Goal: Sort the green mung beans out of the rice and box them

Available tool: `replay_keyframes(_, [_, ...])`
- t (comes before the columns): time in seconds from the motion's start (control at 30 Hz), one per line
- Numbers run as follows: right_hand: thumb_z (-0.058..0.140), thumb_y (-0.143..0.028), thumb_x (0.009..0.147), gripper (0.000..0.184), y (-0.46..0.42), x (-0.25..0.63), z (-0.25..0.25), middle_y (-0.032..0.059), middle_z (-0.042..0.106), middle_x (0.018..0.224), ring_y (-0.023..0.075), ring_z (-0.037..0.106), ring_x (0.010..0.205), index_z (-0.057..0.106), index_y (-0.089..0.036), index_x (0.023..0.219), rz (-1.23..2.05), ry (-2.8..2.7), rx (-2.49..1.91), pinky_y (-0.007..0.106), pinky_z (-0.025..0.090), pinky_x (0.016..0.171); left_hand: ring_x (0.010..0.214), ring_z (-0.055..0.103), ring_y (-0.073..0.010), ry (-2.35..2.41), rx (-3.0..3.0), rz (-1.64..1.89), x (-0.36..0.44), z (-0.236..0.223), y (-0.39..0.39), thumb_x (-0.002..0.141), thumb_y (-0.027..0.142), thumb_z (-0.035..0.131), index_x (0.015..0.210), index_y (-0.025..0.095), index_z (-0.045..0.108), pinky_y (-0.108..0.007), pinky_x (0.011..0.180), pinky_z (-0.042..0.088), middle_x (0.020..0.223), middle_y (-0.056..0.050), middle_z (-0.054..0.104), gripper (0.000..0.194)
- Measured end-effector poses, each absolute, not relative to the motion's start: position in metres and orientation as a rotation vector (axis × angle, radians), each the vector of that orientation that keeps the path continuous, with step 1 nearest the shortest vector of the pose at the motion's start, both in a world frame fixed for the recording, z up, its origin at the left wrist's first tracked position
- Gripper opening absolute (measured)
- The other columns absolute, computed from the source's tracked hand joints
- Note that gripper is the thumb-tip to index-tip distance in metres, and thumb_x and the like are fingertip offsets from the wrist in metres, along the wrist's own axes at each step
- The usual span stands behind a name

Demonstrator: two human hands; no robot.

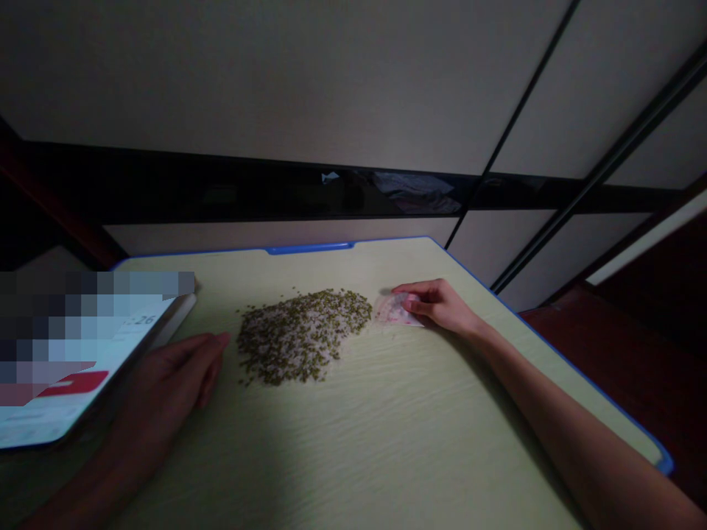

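1. Dim overall; screen (102, 350) at left is brightest, partly pixelated.
2. Left hand (177, 368) sits dark; broad shadow on table (420, 419), lower middle.
3. Shadow along right forearm (541, 390).
4. Grains (301, 331) soft, fine detail smeared.
5. Wide-lens stretch toward edges; floor (624, 361) murky.

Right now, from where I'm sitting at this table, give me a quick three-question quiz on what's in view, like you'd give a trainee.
1. True or false: the left hand touches the pale sheet.
2. What colour is the edge of the table?
A red
B blue
C white
3. Fill in: the pile of green and pale grains lies between the pale sheet and the ____ hand.

Key: 1. False; the right hand does. 2. B. 3. left.
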State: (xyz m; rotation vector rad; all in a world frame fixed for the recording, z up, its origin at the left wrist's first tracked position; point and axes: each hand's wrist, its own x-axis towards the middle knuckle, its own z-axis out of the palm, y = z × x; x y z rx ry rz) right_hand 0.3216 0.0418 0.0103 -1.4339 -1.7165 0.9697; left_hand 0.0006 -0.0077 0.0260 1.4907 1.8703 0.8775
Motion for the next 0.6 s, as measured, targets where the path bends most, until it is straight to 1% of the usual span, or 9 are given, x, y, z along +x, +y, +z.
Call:
replay_keyframes(0.17, [0.057,-0.025,0.066,0.041,0.042,0.322,0.012,-0.0044,0.044,0.046,0.0055,0.028,0.04,0.065,-0.004,0.1,0.995,-1.665,-1.454,0.021,0.019,0.04,0.042,0.037,-0.0136,1.874,1.454,0.88,0.004,0.028,-0.008,0.07,0.048,0.038,0.037,0.024,0.034,-0.027,0.053,0.03,0.035,0.006,0.036,0.041])
replay_keyframes(0.3, [0.057,-0.024,0.064,0.041,0.043,0.324,0.011,-0.0038,0.047,0.047,0.0055,0.028,0.04,0.065,-0.005,0.1,0.999,-1.632,-1.445,0.021,0.02,0.04,0.042,0.036,-0.0134,1.9,1.458,0.867,0.004,0.03,-0.01,0.069,0.048,0.038,0.036,0.024,0.033,-0.027,0.052,0.03,0.035,0.006,0.035,0.041])
replay_keyframes(0.5, [0.056,-0.023,0.064,0.044,0.043,0.323,0.01,-0.0036,0.048,0.049,0.0053,0.03,0.04,0.064,-0.004,0.102,1.003,-1.588,-1.437,0.02,0.021,0.04,0.041,0.039,-0.014,1.924,1.479,0.827,0.008,0.035,-0.011,0.065,0.05,0.036,0.036,0.025,0.034,-0.027,0.052,0.031,0.035,0.005,0.037,0.038])
replay_keyframes(0.6, [0.057,-0.022,0.064,0.04,0.042,0.323,0.011,-0.003,0.05,0.05,0.005,0.031,0.039,0.065,-0.005,0.099,0.995,-1.601,-1.45,0.02,0.021,0.04,0.041,0.039,-0.0139,1.913,1.512,0.85,0.008,0.037,-0.01,0.064,0.05,0.035,0.034,0.026,0.033,-0.027,0.053,0.032,0.034,0.005,0.036,0.039])
